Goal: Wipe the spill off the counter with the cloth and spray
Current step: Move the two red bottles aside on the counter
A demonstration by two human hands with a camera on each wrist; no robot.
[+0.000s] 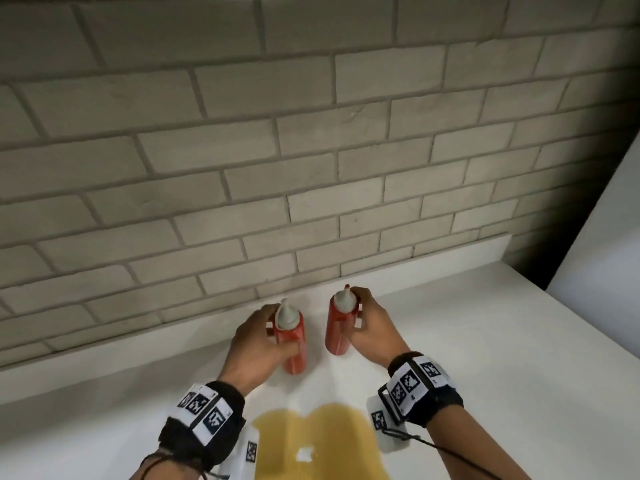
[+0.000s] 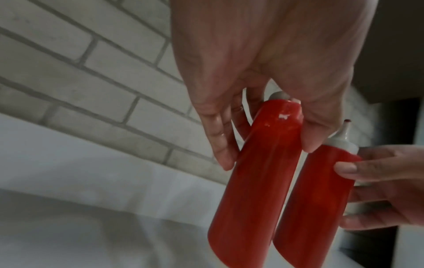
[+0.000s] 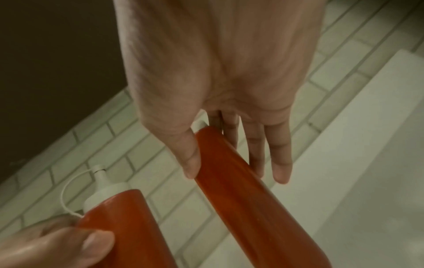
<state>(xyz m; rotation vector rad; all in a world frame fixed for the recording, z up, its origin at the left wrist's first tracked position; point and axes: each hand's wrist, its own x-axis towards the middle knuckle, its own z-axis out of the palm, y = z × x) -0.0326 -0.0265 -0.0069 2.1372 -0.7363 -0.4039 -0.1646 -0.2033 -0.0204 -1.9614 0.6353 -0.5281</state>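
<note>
A yellow spill (image 1: 322, 441) lies on the white counter (image 1: 485, 375) between my wrists. Beyond it, close to the wall, two red squeeze bottles with white nozzle caps stand upright side by side. My left hand (image 1: 273, 336) grips the left bottle (image 1: 294, 348) near its top, thumb on one side and fingers on the other. My right hand (image 1: 363, 323) grips the right bottle (image 1: 337, 332) the same way. The left wrist view shows the left bottle (image 2: 252, 190) in my left hand (image 2: 268, 152). In the right wrist view my right hand (image 3: 229, 168) holds the right bottle (image 3: 252, 199). No cloth or spray shows in any view.
A grey brick wall (image 1: 311, 150) rises behind a low white ledge (image 1: 450, 252) at the back of the counter. A white panel (image 1: 602, 237) stands at the right, with a dark gap (image 1: 540, 254) beside it.
</note>
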